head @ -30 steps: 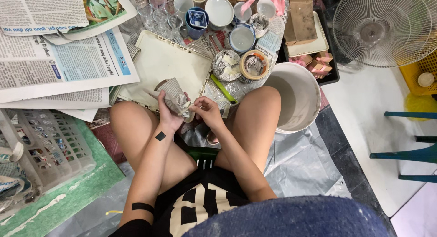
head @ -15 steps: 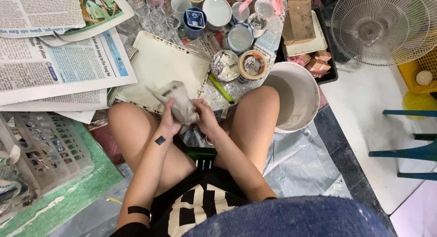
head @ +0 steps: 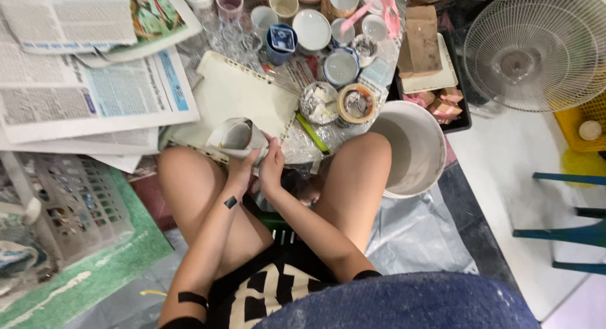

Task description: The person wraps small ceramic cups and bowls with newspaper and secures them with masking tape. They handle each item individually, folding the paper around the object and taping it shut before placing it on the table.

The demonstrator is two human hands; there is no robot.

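I sit with my knees spread over the floor. My left hand [head: 240, 172] grips a grey-white clay cup [head: 239, 137], tilted so its open mouth faces up and to the left. My right hand [head: 272, 167] presses against the cup's right side, fingers closed on its wall. The cup hangs just above the near edge of a cream board [head: 243, 94] that lies on the floor in front of me.
A white bucket [head: 411, 153] stands by my right knee. Several cups and small bowls [head: 312, 28] crowd the far side, with a tape roll [head: 356, 103] and a green tool [head: 312, 133]. Newspapers [head: 88, 89] lie at left, a plastic basket [head: 60, 203] below them, a fan [head: 536, 48] at right.
Both hands have turned the cup: it stood more upright between them before, and now its open mouth tips toward the upper left. The view has shifted slightly.
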